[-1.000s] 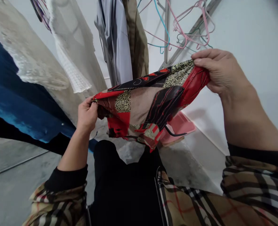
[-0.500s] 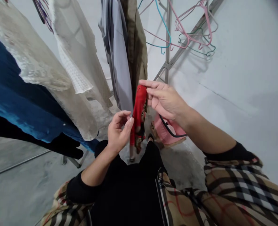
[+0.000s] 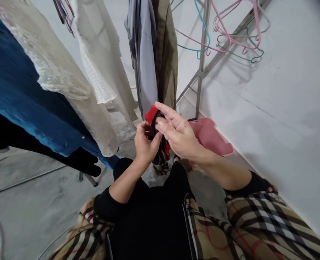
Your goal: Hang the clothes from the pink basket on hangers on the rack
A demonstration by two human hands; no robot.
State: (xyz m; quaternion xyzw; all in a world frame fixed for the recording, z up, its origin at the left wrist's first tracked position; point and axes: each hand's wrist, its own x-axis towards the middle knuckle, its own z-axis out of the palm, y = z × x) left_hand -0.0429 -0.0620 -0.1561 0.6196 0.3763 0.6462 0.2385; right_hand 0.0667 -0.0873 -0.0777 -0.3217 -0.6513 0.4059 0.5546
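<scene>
A red cloth (image 3: 152,115) with a dark, multicoloured patterned side hangs down in front of me, bunched at the top. My left hand (image 3: 146,144) is closed on its near left edge, thumb and fingers pinching it. At the upper right edge, my right hand (image 3: 177,131) grips the cloth too, its fingers fairly straight and the tips partly behind a fold. The two hands almost touch. Below them, the patterned lower part dangles above the floor, between my legs.
A grey garment (image 3: 146,61) and an olive garment (image 3: 167,54) hang just beyond. Whitish lace clothes (image 3: 64,72) and a blue garment (image 3: 26,97) hang at left. Hangers (image 3: 225,32) sit on a metal frame (image 3: 201,72) by the wall. A pink basket (image 3: 214,135) stands at right.
My right hand has come down and left, closer to my left hand. The cloth's top is now folded over and turned, showing more of its dark side. The view has shifted, revealing more basket.
</scene>
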